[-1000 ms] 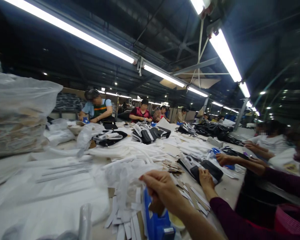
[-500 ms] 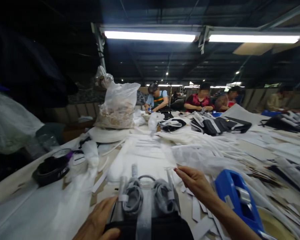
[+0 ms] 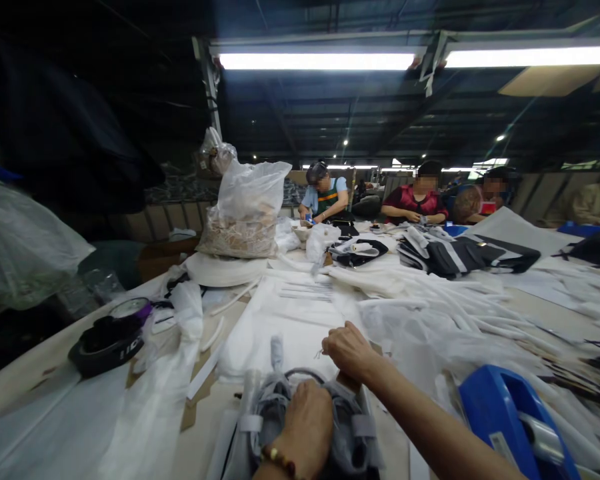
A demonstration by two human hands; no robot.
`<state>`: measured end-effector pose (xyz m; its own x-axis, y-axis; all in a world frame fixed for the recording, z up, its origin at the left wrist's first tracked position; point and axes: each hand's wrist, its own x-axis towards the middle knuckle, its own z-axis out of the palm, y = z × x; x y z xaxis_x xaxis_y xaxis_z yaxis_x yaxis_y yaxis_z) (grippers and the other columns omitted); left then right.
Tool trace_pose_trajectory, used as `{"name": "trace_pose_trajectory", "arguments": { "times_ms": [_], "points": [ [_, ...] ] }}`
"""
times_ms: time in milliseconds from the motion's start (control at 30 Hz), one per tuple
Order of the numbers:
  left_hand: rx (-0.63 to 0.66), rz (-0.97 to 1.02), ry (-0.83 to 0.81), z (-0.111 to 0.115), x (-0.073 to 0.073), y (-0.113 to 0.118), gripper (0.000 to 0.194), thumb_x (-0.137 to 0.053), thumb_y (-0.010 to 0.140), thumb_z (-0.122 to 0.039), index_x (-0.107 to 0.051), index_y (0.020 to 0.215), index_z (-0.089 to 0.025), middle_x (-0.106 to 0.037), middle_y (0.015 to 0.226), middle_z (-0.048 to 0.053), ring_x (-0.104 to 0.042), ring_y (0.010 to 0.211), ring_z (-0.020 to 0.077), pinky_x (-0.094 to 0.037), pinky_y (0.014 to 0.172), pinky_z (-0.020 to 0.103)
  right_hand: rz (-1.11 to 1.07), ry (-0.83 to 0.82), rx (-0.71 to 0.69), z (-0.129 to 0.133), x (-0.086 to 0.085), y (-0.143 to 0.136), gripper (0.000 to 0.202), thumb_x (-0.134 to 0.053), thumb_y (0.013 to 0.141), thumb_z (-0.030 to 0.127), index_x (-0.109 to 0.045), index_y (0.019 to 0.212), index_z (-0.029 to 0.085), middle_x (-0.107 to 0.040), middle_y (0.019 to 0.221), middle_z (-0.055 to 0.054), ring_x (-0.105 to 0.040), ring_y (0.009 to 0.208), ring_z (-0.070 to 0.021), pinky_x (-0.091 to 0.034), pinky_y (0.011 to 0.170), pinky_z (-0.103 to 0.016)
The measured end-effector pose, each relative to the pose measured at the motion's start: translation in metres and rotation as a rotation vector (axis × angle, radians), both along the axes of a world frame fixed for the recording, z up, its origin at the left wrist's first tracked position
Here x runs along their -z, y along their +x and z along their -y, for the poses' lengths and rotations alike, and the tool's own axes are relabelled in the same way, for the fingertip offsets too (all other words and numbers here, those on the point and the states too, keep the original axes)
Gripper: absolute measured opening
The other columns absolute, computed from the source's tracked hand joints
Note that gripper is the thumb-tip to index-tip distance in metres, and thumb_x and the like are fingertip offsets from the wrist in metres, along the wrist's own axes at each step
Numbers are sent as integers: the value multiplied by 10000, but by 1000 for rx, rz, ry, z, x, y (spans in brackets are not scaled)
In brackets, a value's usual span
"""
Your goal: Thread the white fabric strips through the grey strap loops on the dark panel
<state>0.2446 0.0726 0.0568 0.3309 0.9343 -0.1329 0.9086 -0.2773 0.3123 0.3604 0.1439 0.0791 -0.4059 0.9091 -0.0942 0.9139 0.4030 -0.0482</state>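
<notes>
Pressing left hand [image 3: 305, 417] flat on grey shoe pair [image 3: 275, 407] at near edge of surface [image 3: 40, 373]; right hand [image 3: 347, 350] fingers pinched shut on thin string. Keep shoes pinned and string taut, clear of blue tape dispenser [image 3: 505, 417].

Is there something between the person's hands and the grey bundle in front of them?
Nothing visible. The left hand already rests on the grey bundle, and the right hand touches its far edge, pinching something too small to identify.

Matt grey cloth shoe uppers [image 3: 275, 410]
</notes>
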Motion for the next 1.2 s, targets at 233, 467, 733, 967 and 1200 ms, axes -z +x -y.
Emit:
{"name": "trace_pose_trajectory", "arguments": {
  "times_ms": [233,467,733,967,1200],
  "points": [
    [-45,-168,-85,-3,2,3,457,-285,750,59,-560,1115,67,-494,1225,297,-479,1155,338,-393,959,420,204,-347,-206,-19,6,-24,126,-598,834,266,-619,860,145,-647,892,-18,-617,818,-140,-511,740,-330],
    [-79,-135,-77,-4,0,0,507,-252,754,75,-540,1165,8,-560,1170,226,-546,1083,271,-434,939,365,127,-433,-306,-22,2,-19,157,-545,870,255,-625,900,124,-646,851,3,-619,727,-123,-522,630,-266],
    [-53,-57,-80,7,8,-8,524,-307,769,88,-500,1230,-70,-457,1324,161,-409,1247,224,-336,1035,311,226,-156,-237,-24,-10,-13,111,-569,850,239,-625,875,147,-649,928,-30,-606,884,-156,-483,805,-364],
    [-217,117,103,-7,-2,-21,237,-426,849,-89,-656,798,-105,-666,806,96,-632,761,195,-452,696,283,153,23,-285,-14,-20,-4,180,-518,725,53,-674,728,143,-694,796,-90,-578,943,-222,-353,863,-376],
    [-297,220,288,-14,2,-38,157,-541,756,-29,-618,679,-141,-632,724,31,-607,717,159,-414,668,248,-25,-47,-307,3,-19,-10,316,-544,704,159,-661,993,211,-710,762,-26,-636,794,-173,-402,767,-270]
  ]
}}
